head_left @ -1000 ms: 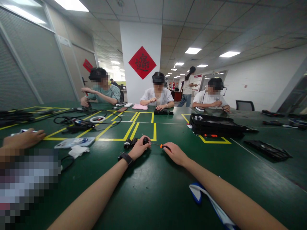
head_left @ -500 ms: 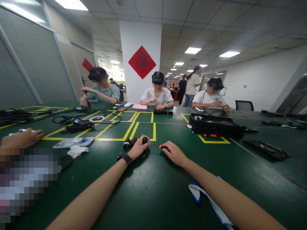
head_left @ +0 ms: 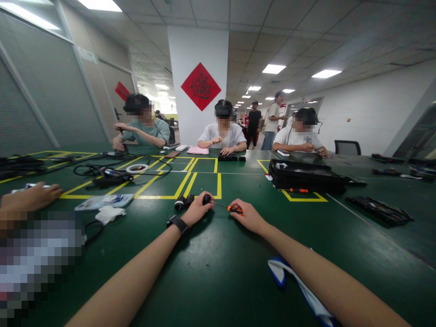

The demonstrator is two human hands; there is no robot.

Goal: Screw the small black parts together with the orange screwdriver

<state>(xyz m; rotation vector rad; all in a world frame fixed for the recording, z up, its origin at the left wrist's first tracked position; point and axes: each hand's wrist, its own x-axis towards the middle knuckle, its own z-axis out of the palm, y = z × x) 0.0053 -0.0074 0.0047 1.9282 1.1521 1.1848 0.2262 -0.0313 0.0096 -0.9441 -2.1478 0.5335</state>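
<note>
My left hand (head_left: 198,210), with a dark watch on its wrist, is closed around a small black part (head_left: 206,199) whose kind I cannot make out. From the right, my right hand (head_left: 248,216) grips the orange and black handle of a screwdriver (head_left: 234,209). The thin shaft points left, and its tip meets the black part or lies right beside it; the exact contact is hidden. Just beyond my left hand stand black cylindrical pieces (head_left: 180,203), one with a white ring.
A black open case (head_left: 306,177) and an orange tool (head_left: 299,190) lie ahead right, a dark panel (head_left: 378,210) farther right. Cables (head_left: 109,175), a plastic bag (head_left: 102,202) and tissue (head_left: 111,214) are left, near another person's hand (head_left: 37,195). A blue-white strap (head_left: 299,286) lies under my right forearm.
My right hand has turned slightly on the screwdriver, showing more of its orange handle. My left hand holds the black part in nearly the same place.
</note>
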